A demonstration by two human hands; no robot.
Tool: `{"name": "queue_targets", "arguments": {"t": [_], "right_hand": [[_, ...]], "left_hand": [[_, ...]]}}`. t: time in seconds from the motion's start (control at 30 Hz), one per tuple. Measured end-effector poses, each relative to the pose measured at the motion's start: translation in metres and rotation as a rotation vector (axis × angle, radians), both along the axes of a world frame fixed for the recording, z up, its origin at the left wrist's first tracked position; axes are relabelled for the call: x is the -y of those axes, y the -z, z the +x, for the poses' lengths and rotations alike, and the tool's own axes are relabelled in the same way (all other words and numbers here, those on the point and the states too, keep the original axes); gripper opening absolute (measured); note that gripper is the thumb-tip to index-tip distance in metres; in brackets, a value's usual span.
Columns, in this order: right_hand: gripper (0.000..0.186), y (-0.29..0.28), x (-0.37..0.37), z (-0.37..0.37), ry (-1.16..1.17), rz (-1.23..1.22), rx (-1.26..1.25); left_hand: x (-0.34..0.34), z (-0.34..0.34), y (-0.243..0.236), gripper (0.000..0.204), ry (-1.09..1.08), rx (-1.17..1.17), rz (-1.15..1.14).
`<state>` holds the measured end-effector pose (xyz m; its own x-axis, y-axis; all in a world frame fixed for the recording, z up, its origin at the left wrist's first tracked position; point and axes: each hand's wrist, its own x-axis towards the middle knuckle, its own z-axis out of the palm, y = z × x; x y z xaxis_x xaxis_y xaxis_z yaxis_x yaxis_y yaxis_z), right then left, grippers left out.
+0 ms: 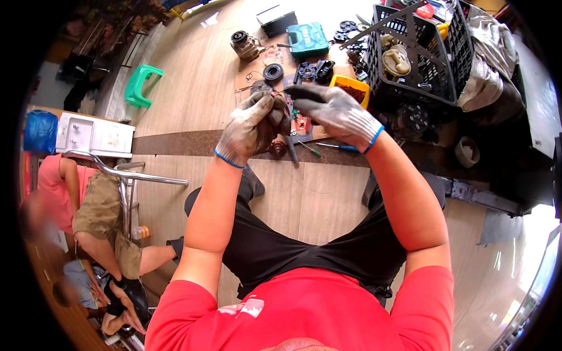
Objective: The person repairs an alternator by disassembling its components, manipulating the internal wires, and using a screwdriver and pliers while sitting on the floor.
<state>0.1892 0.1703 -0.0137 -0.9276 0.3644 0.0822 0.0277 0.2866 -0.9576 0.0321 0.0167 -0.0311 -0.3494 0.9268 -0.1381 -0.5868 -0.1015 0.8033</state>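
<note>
My left hand [247, 127], in a soiled white work glove with a blue cuff, is closed around a dark, greasy machine part [277, 118]. A small reddish piece shows at its fingertips; the part's exact kind is hard to make out. Just to the right, my right hand [341, 114], gloved likewise, has its fingers stretched out toward that part, with nothing visible gripped. Below the hands lie a reddish-brown round part [277, 150], a dark rod [293, 151], a green-handled screwdriver [310, 150] and a blue-handled screwdriver [342, 147]. A black ring-shaped pulley [273, 72] lies beyond.
A teal tool case [308, 40], a yellow tray [364, 88] of small brown pieces and a grey motor-like unit [246, 47] stand farther off. At right is a black plastic crate [380, 76] of parts. Leftward are a green stool [136, 88] and seated people [102, 202].
</note>
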Motion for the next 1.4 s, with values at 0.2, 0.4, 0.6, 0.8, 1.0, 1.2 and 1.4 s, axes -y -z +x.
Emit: {"name": "queue_targets", "arguments": {"t": [0.2,0.4,0.6,0.8,1.0,1.2,1.4], "right_hand": [[0.03,0.006,0.017,-0.006,-0.096,-0.402,-0.01],[0.029,0.025,0.018,-0.008,0.008,-0.05,-0.071],[0.023,0.027,0.025,-0.013,0.183,0.165,-0.118],[0.023,0.029,0.036,-0.02,0.432,0.348,-0.027],[0.024,0.033,0.036,-0.027,0.457,0.386,-0.147],[0.027,0.024,0.031,-0.022,0.283,0.167,0.069],[0.026,0.029,0.026,-0.023,0.169,-0.043,0.046]], "left_hand": [[0.013,-0.011,0.007,0.016,0.163,0.053,-0.044],[0.011,-0.004,-0.012,0.019,0.181,0.007,-0.159],[0.001,0.001,-0.022,0.014,0.035,-0.344,-0.247],[-0.006,0.023,-0.014,0.02,-0.201,-0.82,-0.276],[-0.007,0.015,-0.011,0.02,-0.323,-1.215,-0.225],[-0.003,0.01,-0.011,0.022,-0.158,-0.599,-0.344],[-0.007,0.008,0.004,0.021,-0.206,-0.476,-0.311]]}}
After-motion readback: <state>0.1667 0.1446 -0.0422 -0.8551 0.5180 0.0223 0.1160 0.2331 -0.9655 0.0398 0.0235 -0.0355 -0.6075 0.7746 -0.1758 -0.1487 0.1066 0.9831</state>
